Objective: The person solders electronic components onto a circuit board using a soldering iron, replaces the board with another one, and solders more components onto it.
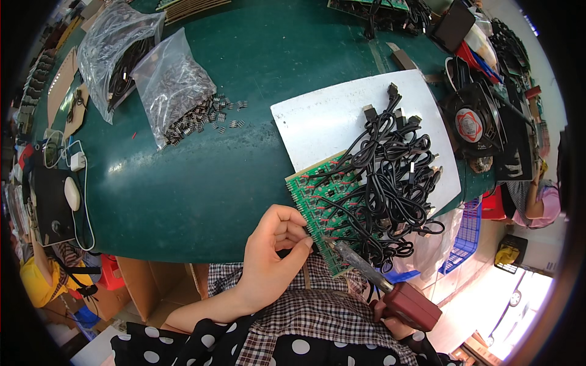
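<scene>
A green circuit board (323,207) lies tilted over the edge of a white sheet (329,116), with many small parts and red wire ends on it. Black cables (390,177) run from the board in coiled bundles. My left hand (274,256) is at the board's left edge, fingers curled and thumb brought in toward them; whatever they pinch is hidden. In my right hand (395,323) is a soldering iron (412,305) with a dark red handle. Its tip reaches the lower part of the board, near my left thumb. The handle hides most of my right fingers.
On the green table (183,195), a plastic bag (174,79) spills small black pin parts (204,116). Another bag (116,49) holds black cables. A black fan (473,116) stands right of the sheet. A blue basket (464,238) sits below the table's right edge.
</scene>
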